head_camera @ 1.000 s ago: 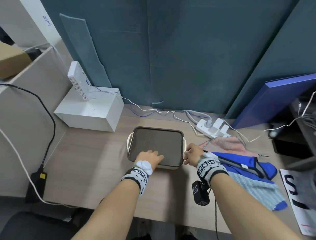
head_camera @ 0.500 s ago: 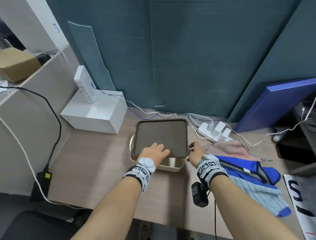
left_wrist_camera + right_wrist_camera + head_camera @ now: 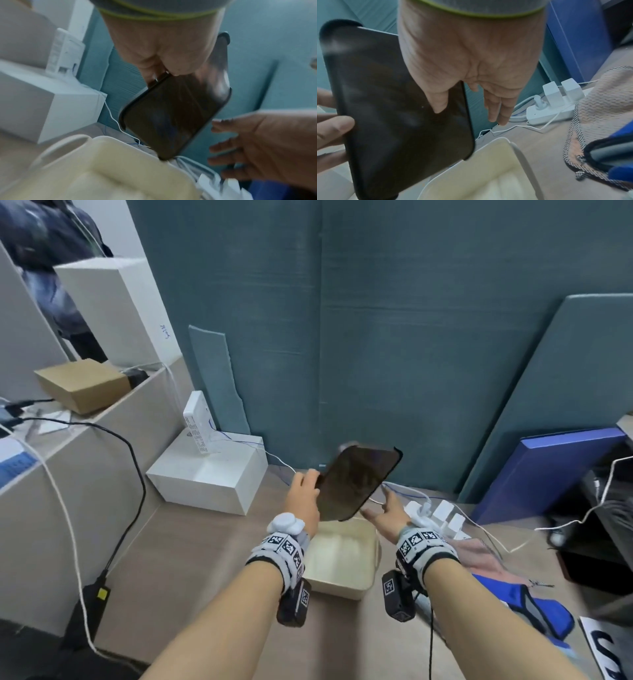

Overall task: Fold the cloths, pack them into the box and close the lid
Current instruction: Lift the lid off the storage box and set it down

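The dark brown lid (image 3: 356,481) is off the box and tilted up in the air. My left hand (image 3: 305,491) grips its left edge, thumb on one face and fingers behind (image 3: 169,63). My right hand (image 3: 385,508) is open, fingers spread, just off the lid's lower right edge (image 3: 496,108). Under both hands the cream box (image 3: 371,546) stands open on the desk and looks empty (image 3: 513,150). A pink cloth (image 3: 479,553) and a blue cloth (image 3: 541,607) lie unfolded to the right of the box (image 3: 607,101).
A white power strip (image 3: 442,515) with plugs and thin cables lies just behind the box and cloths. A white block (image 3: 209,474) with a router sits back left. A blue board (image 3: 548,470) leans at the right. A teal partition closes the back.
The lid was on the box with my left palm on top; now it is lifted and tilted up in my left hand. My right hand has let go of its right edge and opened.
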Available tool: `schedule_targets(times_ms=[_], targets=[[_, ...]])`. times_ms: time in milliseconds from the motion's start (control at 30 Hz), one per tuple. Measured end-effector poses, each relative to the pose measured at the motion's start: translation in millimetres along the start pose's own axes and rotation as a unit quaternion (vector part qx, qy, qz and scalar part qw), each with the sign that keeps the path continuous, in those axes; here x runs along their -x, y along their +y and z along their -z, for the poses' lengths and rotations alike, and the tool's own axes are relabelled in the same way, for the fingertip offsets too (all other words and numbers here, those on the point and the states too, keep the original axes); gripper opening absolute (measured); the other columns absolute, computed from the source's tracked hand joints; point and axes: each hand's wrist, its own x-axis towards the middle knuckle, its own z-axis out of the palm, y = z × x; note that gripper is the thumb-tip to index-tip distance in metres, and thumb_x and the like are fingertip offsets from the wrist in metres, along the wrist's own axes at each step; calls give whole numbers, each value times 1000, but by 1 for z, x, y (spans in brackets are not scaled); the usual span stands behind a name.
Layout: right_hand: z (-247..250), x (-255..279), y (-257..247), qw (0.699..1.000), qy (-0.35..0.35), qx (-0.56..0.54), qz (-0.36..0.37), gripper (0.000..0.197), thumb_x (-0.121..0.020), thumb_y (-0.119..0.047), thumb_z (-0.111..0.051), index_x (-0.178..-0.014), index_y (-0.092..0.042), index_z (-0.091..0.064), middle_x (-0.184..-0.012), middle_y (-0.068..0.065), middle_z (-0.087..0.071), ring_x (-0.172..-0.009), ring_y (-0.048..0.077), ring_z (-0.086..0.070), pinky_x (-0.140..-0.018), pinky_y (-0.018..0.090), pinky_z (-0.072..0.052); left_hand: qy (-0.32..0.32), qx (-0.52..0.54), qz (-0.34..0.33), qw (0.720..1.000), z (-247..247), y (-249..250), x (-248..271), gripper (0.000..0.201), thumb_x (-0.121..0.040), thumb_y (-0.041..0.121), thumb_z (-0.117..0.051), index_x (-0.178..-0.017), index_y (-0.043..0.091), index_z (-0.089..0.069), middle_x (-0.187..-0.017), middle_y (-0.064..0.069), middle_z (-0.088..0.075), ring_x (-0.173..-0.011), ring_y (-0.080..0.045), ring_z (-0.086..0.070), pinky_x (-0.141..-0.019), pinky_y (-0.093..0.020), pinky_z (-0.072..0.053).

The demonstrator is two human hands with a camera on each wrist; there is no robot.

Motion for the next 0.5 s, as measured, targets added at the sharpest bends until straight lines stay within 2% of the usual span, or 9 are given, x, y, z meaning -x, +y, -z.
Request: schedule_targets(times_ms=[67,100,167,200,233,300,333,400,500], targets=[[1,6,-6,1000,4,-25,13,86,-80,-50,-76,-152,-25,-36,-144,1,-59,-135,27,-55,-113,45,-44,14,82,50,995,0,0,-2,24,-101,-1,-44,-120,13,-51,-115,-9,-53,-93,-31,-56,-76,-33,-43],[1,7,-6,999,2,-37,13,77,-81,-46,-77,-146,-28,-40,-134,-1,-65,-120,24,-63,-102,40,-51,13,121,74,990,0,-2,-1,23,-101,-1,-43,-117,14,-50,-114,-7,-57,-94,-27,-57,-77,-32,-44],[2,10,-3,998,-5,-54,5,71,-77,-48,-77,-137,-35,-42,-122,-3,-70,-94,18,-64,-77,30,-52,1,194,110,975,-5,-9,2,19,-101,1,-43,-109,17,-49,-105,-4,-64,-89,-23,-59,-75,-30,-45],[2,7,4,998,-6,-62,-4,68,-75,-48,-78,-132,-38,-43,-121,-3,-71,-93,17,-65,-77,32,-55,-9,221,125,967,-7,-13,4,18,-101,1,-43,-105,18,-48,-98,-2,-64,-85,-22,-59,-73,-30,-45],[3,8,6,998,-9,-70,-8,60,-77,-44,-79,-127,-40,-46,-121,-3,-71,-97,18,-67,-86,38,-58,-20,250,140,958,-10,-19,5,19,-101,1,-43,-102,20,-47,-94,0,-65,-83,-22,-59,-73,-31,-45],[4,11,7,993,-33,-113,-26,34,-91,-29,-73,-116,-41,-53,-119,-3,-72,-106,22,-69,-97,49,-57,-38,296,170,939,-12,-31,9,24,-100,2,-46,-99,26,-48,-98,0,-68,-89,-28,-63,-80,-38,-51],[5,13,5,988,-51,-144,-38,25,-97,-23,-67,-115,-37,-57,-119,-2,-72,-105,24,-69,-92,50,-58,-40,303,179,935,-11,-35,10,26,-100,2,-48,-101,28,-50,-104,-2,-70,-92,-29,-64,-83,-41,-52],[6,21,1,973,-100,-198,-70,24,-106,-15,-55,-123,-31,-58,-121,3,-71,-102,27,-68,-74,44,-60,-36,296,199,934,-10,-46,15,35,-97,2,-57,-121,27,-50,-116,-6,-66,-96,-22,-63,-85,-34,-49],[6,32,-4,967,-147,-193,-73,32,-108,-9,-47,-132,-29,-57,-111,4,-71,-86,18,-68,-63,30,-57,-16,266,209,941,-2,-67,20,78,-91,12,-71,-154,29,-29,-136,-2,-52,-114,-17,-54,-99,-29,-39]])
